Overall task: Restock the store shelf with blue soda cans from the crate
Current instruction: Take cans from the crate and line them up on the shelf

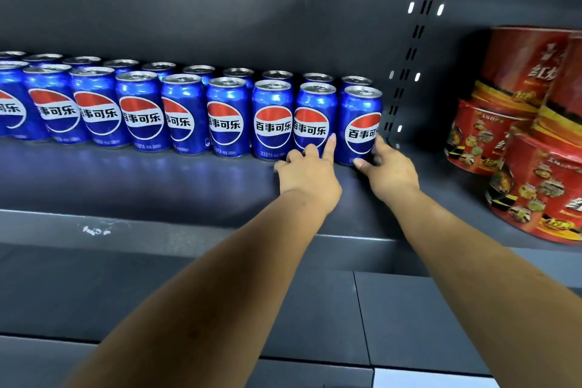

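Overhead and behind, the dark grey shelf fills most of the view, its slotted upright rising right of centre. Across it run two rows of blue soda cans, upright and side by side, the back row half hidden behind the front one. Right of the upright stands a stack of red tubs (printed with food pictures), well apart from the cans. Both bare forearms reach in from below. At the row's right end stands the end can; the right hand holds it low down, thumb at the front of its base and fingers curled round its right side. The left hand has its forefinger straight against the neighbouring can, other fingers loosely bent, gripping nothing.
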`<control>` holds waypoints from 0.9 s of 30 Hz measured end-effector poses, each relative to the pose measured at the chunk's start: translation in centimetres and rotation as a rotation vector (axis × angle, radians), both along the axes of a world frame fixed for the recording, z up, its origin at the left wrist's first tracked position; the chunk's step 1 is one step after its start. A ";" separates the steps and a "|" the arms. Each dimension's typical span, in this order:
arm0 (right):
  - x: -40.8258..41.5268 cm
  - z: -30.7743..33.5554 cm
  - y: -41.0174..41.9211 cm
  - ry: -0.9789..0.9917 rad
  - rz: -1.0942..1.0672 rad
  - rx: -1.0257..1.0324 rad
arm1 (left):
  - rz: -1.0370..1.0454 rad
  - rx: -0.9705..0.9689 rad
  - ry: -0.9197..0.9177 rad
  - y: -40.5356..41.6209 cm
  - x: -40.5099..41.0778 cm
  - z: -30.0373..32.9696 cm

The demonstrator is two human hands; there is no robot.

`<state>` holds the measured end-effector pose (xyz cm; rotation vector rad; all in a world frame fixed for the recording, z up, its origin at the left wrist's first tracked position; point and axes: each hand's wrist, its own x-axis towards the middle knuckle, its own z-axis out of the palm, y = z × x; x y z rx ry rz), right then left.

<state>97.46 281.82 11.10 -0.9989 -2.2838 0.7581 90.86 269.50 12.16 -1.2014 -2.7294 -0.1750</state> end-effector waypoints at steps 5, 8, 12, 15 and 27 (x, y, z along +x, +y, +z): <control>0.9 1.6 -2.2 -0.205 -0.080 0.076 | -0.019 -0.026 -0.021 -0.6 0.4 0.6; 1.3 3.1 -4.1 -0.304 -0.130 0.138 | -0.045 -0.039 -0.062 -1.7 0.4 1.3; 1.6 4.4 -7.3 -0.299 -0.032 0.217 | -0.051 -0.007 -0.065 -4.7 0.5 2.6; 1.9 4.7 -10.6 -0.405 0.030 0.364 | -0.038 -0.008 -0.013 -7.6 0.4 3.6; 3.4 5.5 -27.9 -0.576 0.130 0.802 | -0.205 0.070 0.015 -23.4 1.6 3.4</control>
